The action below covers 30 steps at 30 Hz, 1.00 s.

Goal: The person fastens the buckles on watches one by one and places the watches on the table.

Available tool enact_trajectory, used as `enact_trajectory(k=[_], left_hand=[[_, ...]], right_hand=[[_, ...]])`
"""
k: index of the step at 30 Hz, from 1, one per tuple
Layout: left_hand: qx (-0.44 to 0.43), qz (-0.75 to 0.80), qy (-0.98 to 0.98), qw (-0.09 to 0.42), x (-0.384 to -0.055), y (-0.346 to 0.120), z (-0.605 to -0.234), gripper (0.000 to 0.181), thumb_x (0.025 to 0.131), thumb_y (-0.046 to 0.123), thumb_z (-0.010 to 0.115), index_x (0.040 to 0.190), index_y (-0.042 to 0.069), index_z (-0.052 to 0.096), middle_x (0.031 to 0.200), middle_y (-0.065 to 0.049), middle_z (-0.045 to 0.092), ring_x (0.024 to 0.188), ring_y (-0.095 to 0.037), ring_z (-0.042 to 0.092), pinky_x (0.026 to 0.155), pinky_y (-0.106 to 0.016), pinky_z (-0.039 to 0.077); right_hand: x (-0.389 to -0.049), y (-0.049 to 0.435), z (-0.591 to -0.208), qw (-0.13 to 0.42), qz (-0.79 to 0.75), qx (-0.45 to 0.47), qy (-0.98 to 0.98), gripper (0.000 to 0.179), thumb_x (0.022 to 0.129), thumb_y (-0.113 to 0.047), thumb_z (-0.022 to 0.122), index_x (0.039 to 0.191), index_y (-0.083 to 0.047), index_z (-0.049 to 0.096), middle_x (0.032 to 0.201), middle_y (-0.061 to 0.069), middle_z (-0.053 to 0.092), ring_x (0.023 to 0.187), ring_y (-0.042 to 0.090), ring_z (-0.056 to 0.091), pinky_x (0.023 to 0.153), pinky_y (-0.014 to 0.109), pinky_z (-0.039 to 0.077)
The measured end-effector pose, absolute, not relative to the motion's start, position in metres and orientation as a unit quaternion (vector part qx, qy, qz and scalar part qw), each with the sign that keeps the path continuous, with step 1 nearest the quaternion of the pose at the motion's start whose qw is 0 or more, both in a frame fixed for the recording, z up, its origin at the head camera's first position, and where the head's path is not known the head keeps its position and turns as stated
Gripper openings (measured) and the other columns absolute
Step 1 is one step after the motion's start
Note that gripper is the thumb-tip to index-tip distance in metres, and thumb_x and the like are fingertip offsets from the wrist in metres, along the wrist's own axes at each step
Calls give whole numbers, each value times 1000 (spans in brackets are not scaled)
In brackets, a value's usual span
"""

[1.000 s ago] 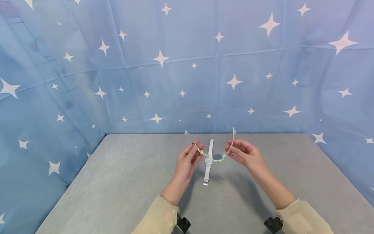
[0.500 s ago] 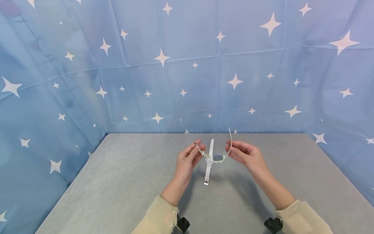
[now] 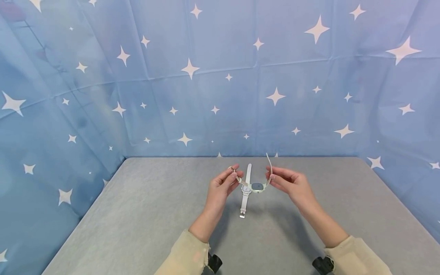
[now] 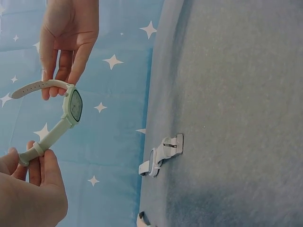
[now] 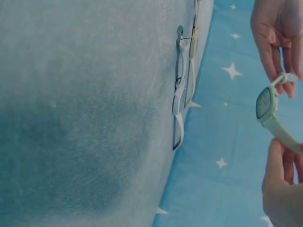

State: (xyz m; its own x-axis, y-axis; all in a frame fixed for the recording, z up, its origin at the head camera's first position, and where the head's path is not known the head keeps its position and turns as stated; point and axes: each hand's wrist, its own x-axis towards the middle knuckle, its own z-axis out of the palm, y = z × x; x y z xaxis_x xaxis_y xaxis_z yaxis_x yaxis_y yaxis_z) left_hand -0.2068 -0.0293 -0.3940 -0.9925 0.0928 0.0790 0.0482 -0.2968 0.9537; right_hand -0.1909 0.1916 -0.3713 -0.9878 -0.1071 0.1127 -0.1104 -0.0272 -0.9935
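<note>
A pale green watch [image 3: 257, 186] hangs in the air between both hands, unbuckled, its dark square dial facing up in the head view. My left hand [image 3: 219, 187] pinches the buckle-end strap between thumb and fingers. With thumb and fingertips my right hand [image 3: 290, 182] pinches the other strap, whose free end curves up above the fingers. A row of holes shows along that strap [image 4: 32, 88] in the left wrist view. Beyond and below the held watch, a white watch [image 3: 245, 199] lies stretched out on the table; the held strap overlaps its face in the head view.
The grey table [image 3: 137, 229] ends at a blue curtain with white stars [image 3: 206, 88]. Beside the white watch, a beige-strapped watch [image 5: 193, 47] lies on the table in the right wrist view. Black wrist devices [image 3: 215, 263] sit at both cream sleeves.
The strap's free end above my right hand has tilted left and dropped a little. The buckle end has turned slightly in my left hand, and the watch case sits a touch lower.
</note>
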Motion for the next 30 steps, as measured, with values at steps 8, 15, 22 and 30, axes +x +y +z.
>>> enact_trajectory(k=[8,15,22,30], left_hand=[[76,784,616,12,-209,-29,-393,36,99,15,62,132,1,63,129,-19,67,111,-11,68,101,-32,52],[86,767,636,9,-208,-29,-393,36,99,17,62,132,1,63,127,-18,68,114,-16,68,100,-33,53],[94,756,648,5,-208,-30,-391,35,99,18,63,131,4,65,121,-22,70,113,-18,69,99,-34,54],[102,752,652,2,-208,-30,-390,36,99,15,62,131,0,63,121,-23,69,112,-18,69,98,-33,54]], right_hand=[[-190,193,-371,4,696,84,-713,50,97,-10,64,136,17,48,102,-18,74,98,-3,69,86,19,56],[-190,193,-372,2,687,87,-721,50,97,-9,63,137,17,47,101,-22,72,98,-4,69,86,19,56],[-188,194,-371,5,677,92,-730,47,97,-8,63,135,17,50,103,-19,73,97,-5,69,86,19,56],[-191,195,-376,14,654,107,-748,44,97,-9,64,132,15,54,101,-20,74,97,-5,69,84,18,56]])
